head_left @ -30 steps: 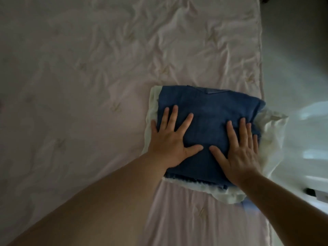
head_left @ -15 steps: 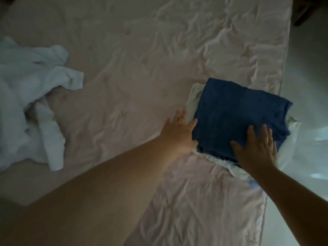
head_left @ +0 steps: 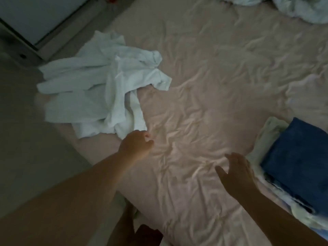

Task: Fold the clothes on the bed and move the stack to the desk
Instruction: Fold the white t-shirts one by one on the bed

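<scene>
A crumpled white garment (head_left: 106,86) lies unfolded on the left part of the pink bed sheet (head_left: 213,86). My left hand (head_left: 135,148) hovers just below its lower edge, fingers curled, holding nothing. At the right edge sits the folded stack: a dark blue garment (head_left: 298,160) on top of a folded white one (head_left: 271,128). My right hand (head_left: 237,173) is over the sheet to the left of the stack, fingers spread, apart from it.
More pale bedding or clothes (head_left: 292,8) is bunched at the far right corner. Grey floor (head_left: 26,139) runs along the bed's left side, with a white door or cabinet (head_left: 32,15) at the top left. My legs show at the bottom.
Both hands have left the blue stack and moved left over the sheet. The view has swung left, bringing the white garment closer to my left hand.
</scene>
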